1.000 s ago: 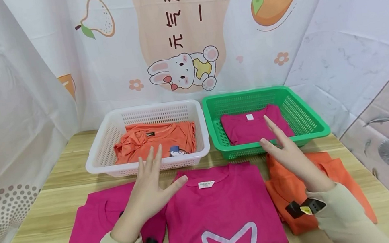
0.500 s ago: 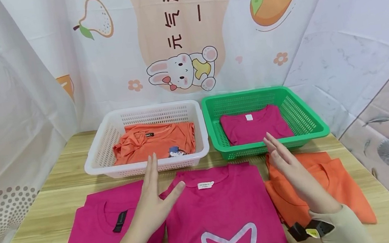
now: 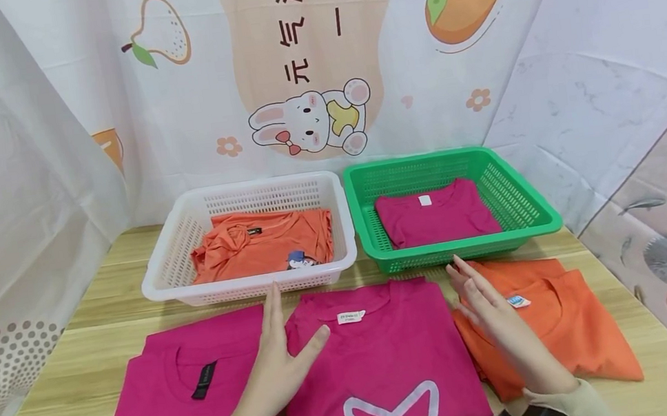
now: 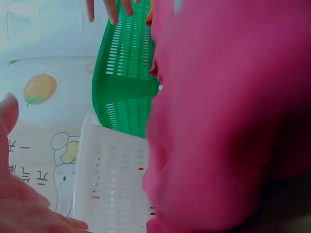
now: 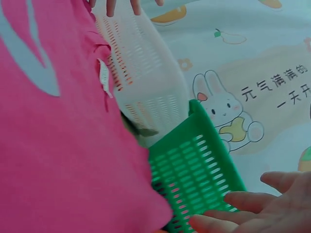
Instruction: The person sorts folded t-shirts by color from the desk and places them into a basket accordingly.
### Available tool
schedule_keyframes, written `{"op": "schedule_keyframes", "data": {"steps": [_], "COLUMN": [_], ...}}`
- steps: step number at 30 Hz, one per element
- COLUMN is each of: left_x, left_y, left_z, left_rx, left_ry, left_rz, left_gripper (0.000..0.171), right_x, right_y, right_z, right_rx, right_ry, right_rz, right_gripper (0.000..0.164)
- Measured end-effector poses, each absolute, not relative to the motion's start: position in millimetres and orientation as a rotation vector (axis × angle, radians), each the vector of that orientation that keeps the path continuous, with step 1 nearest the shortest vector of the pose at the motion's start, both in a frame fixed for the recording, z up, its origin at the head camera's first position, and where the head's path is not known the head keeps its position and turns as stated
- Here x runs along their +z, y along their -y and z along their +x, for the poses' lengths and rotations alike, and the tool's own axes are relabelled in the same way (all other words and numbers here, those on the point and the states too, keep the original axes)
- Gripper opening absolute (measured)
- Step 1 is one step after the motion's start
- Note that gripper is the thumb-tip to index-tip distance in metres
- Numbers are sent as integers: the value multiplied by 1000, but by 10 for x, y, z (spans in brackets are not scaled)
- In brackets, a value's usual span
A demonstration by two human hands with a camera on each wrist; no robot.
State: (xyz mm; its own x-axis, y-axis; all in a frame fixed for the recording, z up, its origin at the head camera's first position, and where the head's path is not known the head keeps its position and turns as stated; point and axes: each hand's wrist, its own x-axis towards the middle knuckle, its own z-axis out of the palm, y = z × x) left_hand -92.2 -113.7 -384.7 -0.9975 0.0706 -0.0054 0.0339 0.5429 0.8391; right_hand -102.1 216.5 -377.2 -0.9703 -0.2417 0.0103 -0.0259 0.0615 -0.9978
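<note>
My left hand (image 3: 280,364) is held up with fingers straight and thumb spread, between the left magenta T-shirt (image 3: 152,410) and the middle magenta T-shirt (image 3: 383,361). The middle one is folded, with a white neck label and a star outline on its front. My right hand (image 3: 489,307), fingers extended, overlaps the left part of a folded orange T-shirt (image 3: 585,323) in the head view. Neither hand holds anything. In the right wrist view, the right hand's fingers (image 5: 248,201) appear in front of the green basket (image 5: 194,160).
Behind the row of shirts stand a white basket (image 3: 249,284) with an orange T-shirt (image 3: 287,238) and a green basket (image 3: 469,245) with a magenta T-shirt (image 3: 435,220). All rest on a wood-grain table (image 3: 61,380). A printed curtain (image 3: 173,123) hangs behind.
Both hands have drawn back from the baskets toward the near edge. The left shirt's black label and the orange shirt's neck label have come into sight. The shirts and baskets stay put.
</note>
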Motion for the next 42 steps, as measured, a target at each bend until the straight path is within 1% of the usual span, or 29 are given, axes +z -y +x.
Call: {"op": "schedule_keyframes", "data": {"steps": [5, 11, 19, 25, 28, 32, 35, 39, 41, 42], "left_x": [-3889, -3935, -4002, -3982, -3972, -3977, -3993, -4013, -4019, -4022], "left_y": [1106, 1129, 1257, 1353, 1381, 1387, 1390, 1404, 1408, 1410], "left_z": [-909, -952, -1098, -1250, -1307, -1340, -1368, -1399, -1402, -1403], "left_rx": [1443, 1460, 1502, 1355, 1300, 1241, 1206, 1211, 1220, 1219], "left_ry": [-2706, -2678, -2587, -2601, -2600, -2615, -2620, -2582, -2562, -2560], "left_rz": [65, 55, 47, 61, 77, 106, 130, 137, 138, 151], "left_gripper": [108, 107, 104, 103, 97, 88, 81, 78, 77, 73], "right_x": [-3861, -3920, -3970, -4014, -4060, -4126, -4153, -4195, -4222, -4234], "right_y": [-2147, -2133, -2199, -2256, -2270, -2315, -2345, -2336, -2323, -2316], "right_z": [-1003, -977, -1025, -1109, -1143, -1171, -1183, -1190, -1192, -1194], "right_rx": [-2030, -2000, -1944, -1911, -1900, -1932, -1962, -1976, -1977, -1974], "right_ry": [-2134, -2128, -2105, -2049, -2000, -1880, -1811, -1772, -1746, -1730], "right_rz": [-200, -96, 45, 178, 171, 67, 11, -25, -56, -73], "right_gripper": [62, 63, 65, 65, 63, 63, 57, 39, 34, 33]}}
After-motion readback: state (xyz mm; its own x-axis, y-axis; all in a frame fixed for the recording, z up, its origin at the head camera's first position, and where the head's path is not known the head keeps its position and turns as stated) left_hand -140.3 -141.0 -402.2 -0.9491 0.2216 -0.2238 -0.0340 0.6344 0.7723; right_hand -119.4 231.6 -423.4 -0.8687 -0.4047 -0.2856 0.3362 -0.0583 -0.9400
